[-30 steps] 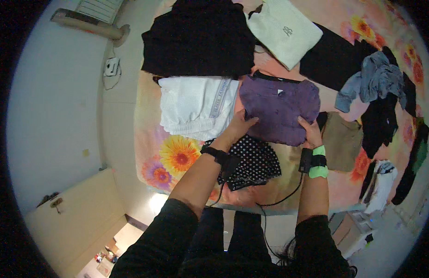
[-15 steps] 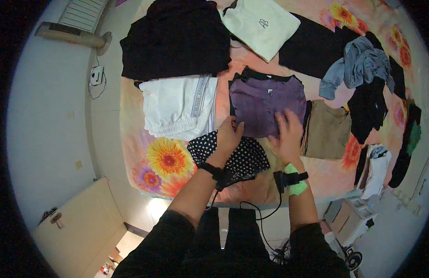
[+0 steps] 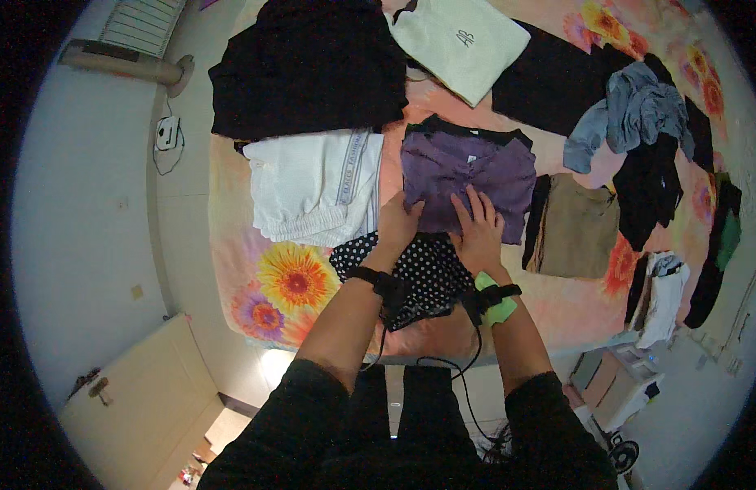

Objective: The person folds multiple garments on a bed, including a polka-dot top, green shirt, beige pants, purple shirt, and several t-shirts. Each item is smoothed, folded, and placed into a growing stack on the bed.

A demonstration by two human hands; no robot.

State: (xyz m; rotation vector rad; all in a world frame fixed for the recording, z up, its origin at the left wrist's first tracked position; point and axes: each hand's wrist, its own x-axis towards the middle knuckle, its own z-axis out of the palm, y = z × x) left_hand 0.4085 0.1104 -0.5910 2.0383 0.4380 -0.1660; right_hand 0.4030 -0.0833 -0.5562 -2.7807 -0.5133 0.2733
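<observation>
A folded purple top [image 3: 484, 167] lies on the bed over a black garment [image 3: 443, 127], whose edge shows along its top. My left hand [image 3: 399, 224] is at the lower left edge of the purple top, thumb and fingers closed on the fabric. My right hand [image 3: 480, 235] lies on the lower middle of the same top with its fingers spread flat. Below both hands is a black garment with white polka dots [image 3: 427, 282], partly covered by my left wrist.
Folded white clothing [image 3: 304, 188] lies to the left, a large black garment [image 3: 309, 73] beyond it. A cream folded garment [image 3: 451, 49] is at the far side. To the right are a khaki folded garment [image 3: 578, 229] and a crumpled blue-grey one [image 3: 643, 110]. Cables hang from both wrist straps.
My right hand has moved left across the purple top, from its right part to the middle. The purple top sits slightly further left. My left hand stays at its left edge.
</observation>
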